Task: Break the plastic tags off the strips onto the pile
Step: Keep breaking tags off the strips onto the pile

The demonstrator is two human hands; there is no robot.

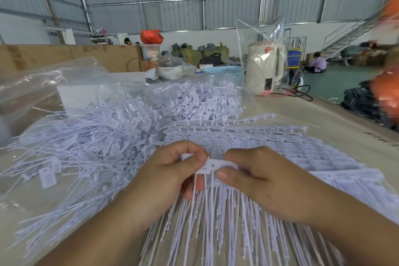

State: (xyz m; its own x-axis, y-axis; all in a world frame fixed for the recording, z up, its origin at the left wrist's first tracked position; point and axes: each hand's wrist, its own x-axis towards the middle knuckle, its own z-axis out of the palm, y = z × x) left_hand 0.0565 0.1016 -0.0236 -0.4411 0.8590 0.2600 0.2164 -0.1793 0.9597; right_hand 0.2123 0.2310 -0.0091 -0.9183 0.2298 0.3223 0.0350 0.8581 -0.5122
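Two hands, left hand (170,170), right hand (257,177), pinching blurred tags (212,166)

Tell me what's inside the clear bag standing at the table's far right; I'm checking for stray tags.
The clear bag holds a cream electric kettle, upright, filling its lower part. No tags show inside, though the kettle hides whatever lies behind or beneath it.
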